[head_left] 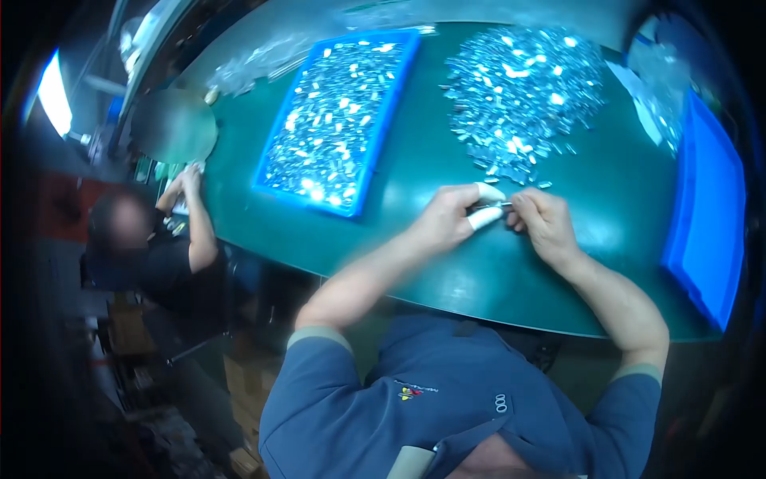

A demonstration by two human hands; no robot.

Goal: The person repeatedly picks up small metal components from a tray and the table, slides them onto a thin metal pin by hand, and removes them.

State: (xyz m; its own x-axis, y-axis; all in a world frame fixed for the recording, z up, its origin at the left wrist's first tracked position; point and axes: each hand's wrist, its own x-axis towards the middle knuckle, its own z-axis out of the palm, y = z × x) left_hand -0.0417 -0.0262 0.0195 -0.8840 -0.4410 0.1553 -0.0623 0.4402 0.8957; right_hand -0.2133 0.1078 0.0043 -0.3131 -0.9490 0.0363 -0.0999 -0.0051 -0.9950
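My left hand, with white finger cots on its thumb and a finger, pinches a small shiny metal piece. Opposite it, the fingertips of my right hand are closed at the other end of that piece. Its exact shape is mostly covered by the fingers. Just beyond both hands lies a large loose heap of small flat shiny metal pieces. To the left, a shallow blue tray is filled with similar pieces.
Both hands are over a green table. A second blue tray stands tilted at the right edge. Clear plastic bags lie along the back left, more plastic at the back right. A co-worker sits at the left end, hands together.
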